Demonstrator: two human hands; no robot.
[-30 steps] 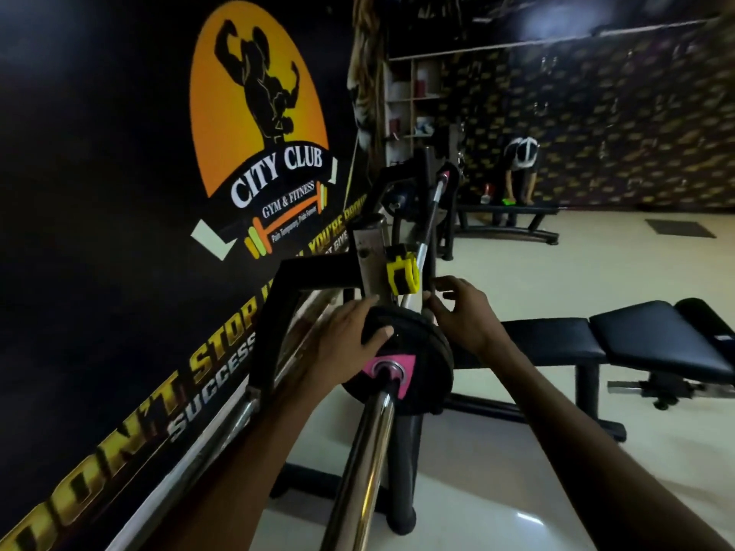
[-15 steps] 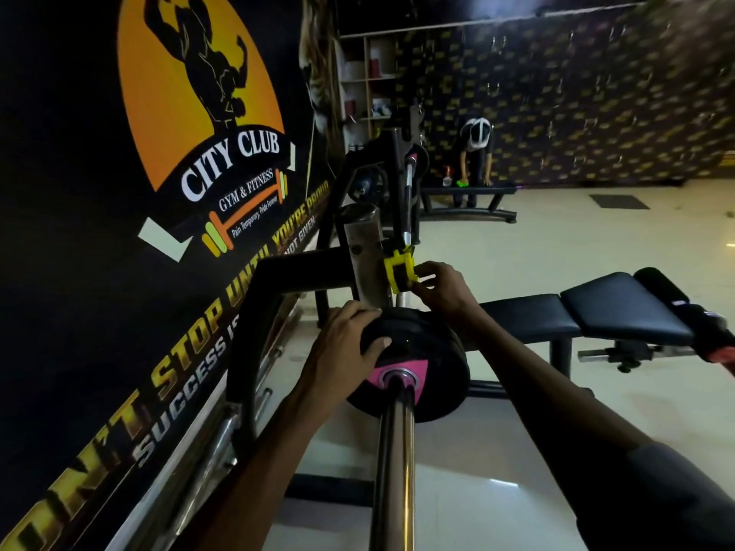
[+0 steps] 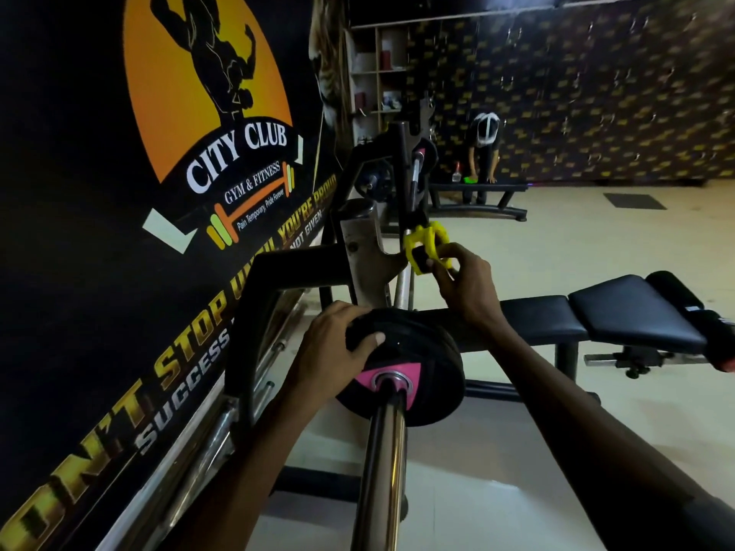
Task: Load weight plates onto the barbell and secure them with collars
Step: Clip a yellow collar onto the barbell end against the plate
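Plate loading at this end looks done: a black weight plate (image 3: 401, 363) with a pink hub sits on the barbell sleeve (image 3: 382, 463), close to the rack upright (image 3: 358, 248), with bare chrome showing in front of it. The left hand (image 3: 338, 351) is curled over the plate's upper rim, gripping it. The right hand (image 3: 465, 284) pinches a yellow collar (image 3: 427, 242) just beyond the plate, beside the upright; whether it is clipped to anything is unclear. What I judge is left is to slide that collar onto the sleeve and lock it against the plate.

Bottom edge cuts the barbell (image 3: 384, 471); left hand (image 3: 338, 351) covers left rim of plate (image 3: 417, 363); right hand (image 3: 469, 288) hides part of collar (image 3: 425, 242); shelf (image 3: 377, 65) contents too small to tell; bench (image 3: 620, 312) clipped at right edge.
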